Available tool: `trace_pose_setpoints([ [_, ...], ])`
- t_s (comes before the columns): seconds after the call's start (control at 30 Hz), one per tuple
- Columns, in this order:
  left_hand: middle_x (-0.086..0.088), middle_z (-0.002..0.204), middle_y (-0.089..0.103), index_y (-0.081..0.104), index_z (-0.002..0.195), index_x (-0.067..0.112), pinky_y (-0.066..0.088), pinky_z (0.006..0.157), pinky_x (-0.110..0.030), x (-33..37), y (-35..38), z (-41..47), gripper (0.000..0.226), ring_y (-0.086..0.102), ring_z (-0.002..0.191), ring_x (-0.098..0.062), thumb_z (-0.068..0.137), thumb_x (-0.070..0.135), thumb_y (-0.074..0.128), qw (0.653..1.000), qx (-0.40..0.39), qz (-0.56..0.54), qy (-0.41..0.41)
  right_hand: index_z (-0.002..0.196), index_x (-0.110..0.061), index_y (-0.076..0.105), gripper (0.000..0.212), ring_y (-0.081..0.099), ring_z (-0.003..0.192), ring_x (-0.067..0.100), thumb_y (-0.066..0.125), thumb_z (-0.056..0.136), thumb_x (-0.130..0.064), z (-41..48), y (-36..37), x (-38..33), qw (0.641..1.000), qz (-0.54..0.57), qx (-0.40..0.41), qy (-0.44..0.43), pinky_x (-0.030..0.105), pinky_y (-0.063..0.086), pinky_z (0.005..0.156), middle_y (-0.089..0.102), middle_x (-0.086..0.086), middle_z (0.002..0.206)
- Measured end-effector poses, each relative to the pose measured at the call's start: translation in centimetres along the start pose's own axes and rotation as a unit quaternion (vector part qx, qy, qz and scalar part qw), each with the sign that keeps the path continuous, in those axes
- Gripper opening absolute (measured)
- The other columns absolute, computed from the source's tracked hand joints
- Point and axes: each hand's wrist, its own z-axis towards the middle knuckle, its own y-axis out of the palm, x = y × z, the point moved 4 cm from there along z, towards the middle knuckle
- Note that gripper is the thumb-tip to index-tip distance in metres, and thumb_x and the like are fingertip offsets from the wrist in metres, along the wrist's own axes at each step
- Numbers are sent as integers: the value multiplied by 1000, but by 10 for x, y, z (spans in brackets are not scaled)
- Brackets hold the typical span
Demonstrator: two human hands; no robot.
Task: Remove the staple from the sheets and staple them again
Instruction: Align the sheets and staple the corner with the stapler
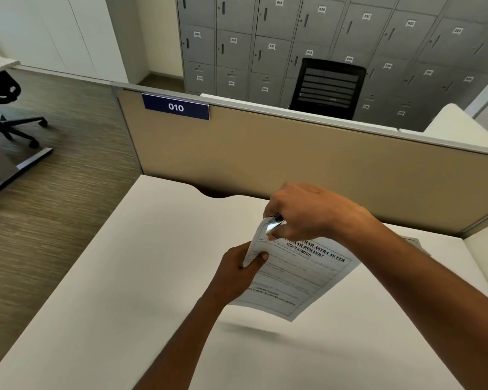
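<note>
The printed sheets (296,277) hang in the air above the white desk (110,277), tilted, with the word ECONOMICS readable near the top. My left hand (237,274) pinches their left edge between thumb and fingers. My right hand (307,212) is closed around a shiny metal tool (275,224), a stapler or staple remover, whose tip sits on the upper left corner of the sheets. The staple itself is hidden under the tool and fingers.
A beige partition (293,159) with a blue "010" sign (175,107) closes the desk's far side. Another sheet (419,244) peeks out behind my right forearm. Grey lockers (265,38) and a black chair (327,88) stand beyond; an office chair (3,108) is at left.
</note>
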Motion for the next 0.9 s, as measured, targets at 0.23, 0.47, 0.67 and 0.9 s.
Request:
trace_pose_setpoints([
  [0.23,11,109,78,72,118,33,62,89,-41,0,0,-1,26,74,100,-12,97,40,59,1000,-1,4,-3,100,-27,71,28,56,89,17,74,81,-47,3,-7,-8,999,-37,-12,-9,32,44,70,57,-9,88],
  [0.47,11,110,77,71,118,35,62,89,-42,0,0,0,26,74,100,-14,96,41,58,1000,-2,16,-6,105,-28,71,28,56,93,18,73,84,-45,3,-14,-17,996,-76,-39,-1,32,46,73,60,-5,100],
  [0.67,11,109,77,72,118,32,62,87,-34,-2,0,2,21,73,98,-10,101,32,60,999,-7,30,-6,83,-20,67,16,52,67,16,74,84,-35,7,-14,-26,985,-166,-49,-12,27,37,53,57,-5,75],
  [0.9,10,108,78,72,119,28,62,83,-31,-4,-1,7,24,73,96,-10,101,34,58,998,-11,61,-7,61,-21,29,43,37,53,12,61,90,-17,14,-13,-34,969,-238,-54,-28,32,41,63,40,-5,64],
])
